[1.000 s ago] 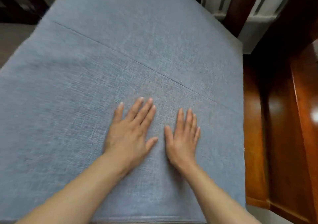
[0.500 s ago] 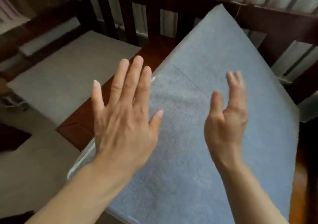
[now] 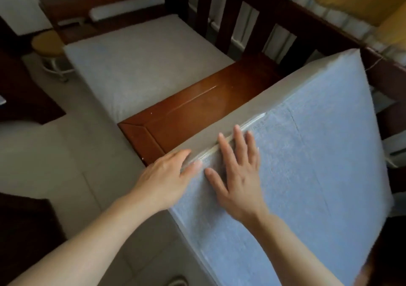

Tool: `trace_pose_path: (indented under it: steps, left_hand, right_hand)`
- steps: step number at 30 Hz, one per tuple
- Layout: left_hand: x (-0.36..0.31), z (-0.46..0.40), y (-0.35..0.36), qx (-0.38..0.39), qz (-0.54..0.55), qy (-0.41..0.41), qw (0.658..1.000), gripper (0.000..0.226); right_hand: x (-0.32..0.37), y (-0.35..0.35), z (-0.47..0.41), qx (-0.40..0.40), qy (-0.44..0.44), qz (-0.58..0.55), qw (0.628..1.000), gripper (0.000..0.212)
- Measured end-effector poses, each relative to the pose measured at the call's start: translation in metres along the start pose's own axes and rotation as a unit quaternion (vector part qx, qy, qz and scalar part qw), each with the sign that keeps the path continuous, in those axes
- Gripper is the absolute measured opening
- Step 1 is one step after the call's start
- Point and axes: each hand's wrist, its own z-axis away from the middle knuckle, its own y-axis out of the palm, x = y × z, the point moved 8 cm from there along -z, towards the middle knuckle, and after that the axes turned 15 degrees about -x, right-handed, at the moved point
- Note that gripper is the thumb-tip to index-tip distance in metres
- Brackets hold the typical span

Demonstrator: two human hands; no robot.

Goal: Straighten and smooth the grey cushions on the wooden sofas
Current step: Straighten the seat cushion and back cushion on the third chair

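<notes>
A large blue-grey cushion [image 3: 307,164] fills the right half of the view, lying on a wooden sofa. My right hand [image 3: 237,175] lies flat on its top, fingers spread, close to the cushion's left edge. My left hand [image 3: 169,171] is at that same edge, fingers wrapped over the cushion's side and thumb on top beside a shiny strip along the seam. A second, paler grey cushion [image 3: 142,65] lies on the sofa seat farther back and to the left.
A bare polished wooden seat panel [image 3: 197,114] separates the two cushions. Dark slatted sofa backrest [image 3: 237,21] runs behind them. A round stool [image 3: 48,46] stands at the far left on the tiled floor [image 3: 55,153]. Dark furniture edges sit at the lower left.
Both hands came down from the air onto the left edge of the near cushion. The view swung left, bringing the second cushion and wooden panel into sight.
</notes>
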Motion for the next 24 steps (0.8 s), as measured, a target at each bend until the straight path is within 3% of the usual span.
trace_pose_path:
  steps: [2, 5, 8, 12, 16, 18, 24]
  left_hand:
    - [0.028, 0.001, -0.002, 0.000, 0.105, -0.062, 0.993, 0.051]
    - [0.074, 0.002, 0.013, 0.032, 0.210, -0.161, 0.964, 0.037]
    - [0.098, 0.001, 0.029, 0.036, 0.265, -0.245, 0.932, 0.043]
    - [0.106, -0.005, 0.048, 0.032, 0.351, -0.374, 0.858, 0.041]
    - [0.105, -0.010, 0.062, 0.020, 0.445, -0.448, 0.775, 0.028]
    - [0.105, -0.010, 0.065, 0.022, 0.462, -0.464, 0.755, 0.040]
    - [0.092, -0.009, 0.062, 0.047, 0.455, -0.459, 0.762, 0.046]
  right_hand:
    - [0.030, 0.008, 0.001, 0.067, -0.081, 0.015, 0.994, 0.073]
    - [0.061, 0.018, 0.004, 0.139, -0.135, 0.048, 0.980, 0.081]
    - [0.074, 0.024, 0.015, 0.189, -0.141, 0.111, 0.965, 0.096]
    - [0.088, 0.030, 0.024, 0.229, -0.074, 0.195, 0.951, 0.101]
    - [0.093, 0.030, 0.023, 0.207, -0.072, 0.229, 0.948, 0.092]
    - [0.092, 0.029, 0.024, 0.178, -0.081, 0.227, 0.954, 0.089]
    - [0.094, 0.018, 0.026, 0.137, -0.092, 0.221, 0.961, 0.078]
